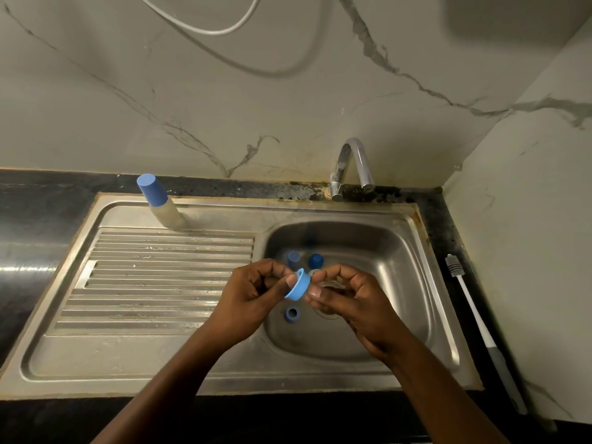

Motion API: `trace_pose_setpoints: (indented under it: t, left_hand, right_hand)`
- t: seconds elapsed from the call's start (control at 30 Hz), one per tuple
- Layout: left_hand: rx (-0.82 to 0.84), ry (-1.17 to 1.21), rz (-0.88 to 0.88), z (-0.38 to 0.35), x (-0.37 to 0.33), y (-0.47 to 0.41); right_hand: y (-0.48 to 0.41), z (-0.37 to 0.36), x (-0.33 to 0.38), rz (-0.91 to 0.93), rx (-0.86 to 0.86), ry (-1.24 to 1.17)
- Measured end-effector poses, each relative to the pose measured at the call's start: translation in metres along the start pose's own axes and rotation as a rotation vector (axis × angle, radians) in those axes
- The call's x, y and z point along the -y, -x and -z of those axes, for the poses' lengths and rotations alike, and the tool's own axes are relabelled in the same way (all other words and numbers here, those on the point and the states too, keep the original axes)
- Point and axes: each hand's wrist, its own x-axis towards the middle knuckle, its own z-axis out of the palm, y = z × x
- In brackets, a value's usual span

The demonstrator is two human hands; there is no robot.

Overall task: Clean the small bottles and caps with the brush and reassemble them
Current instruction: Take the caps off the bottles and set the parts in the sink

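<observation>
Over the sink basin (400,251), my left hand (253,296) pinches a light blue cap (298,287), tilted with its open side facing left. My right hand (352,302) is closed around a small clear bottle (330,285), mostly hidden by the fingers, its neck touching the cap. In the basin lie a light blue capped bottle (293,258), a dark blue capped one (315,260) and a loose blue cap (291,314), opening up. The long brush (471,302) lies on the counter to the right of the sink, out of either hand.
A taller bottle with a blue cap (157,200) stands at the back of the ribbed drainboard (160,277). The chrome tap (352,168) rises behind the basin. Marble walls close off the back and right. Dark counter (32,225) surrounds the sink.
</observation>
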Motion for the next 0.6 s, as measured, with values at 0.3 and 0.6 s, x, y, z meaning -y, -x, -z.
trace_pose_setpoints:
  t: [0.3,0.6]
  left_hand:
    - [-0.029,-0.006,-0.011,-0.006,0.004,0.005]
    - [0.017,0.245,0.123,-0.007,-0.002,0.013]
  right_hand:
    - [-0.006,-0.01,-0.005,0.139,0.053,0.288]
    - [-0.007,-0.001,-0.001,0.151,0.126,0.303]
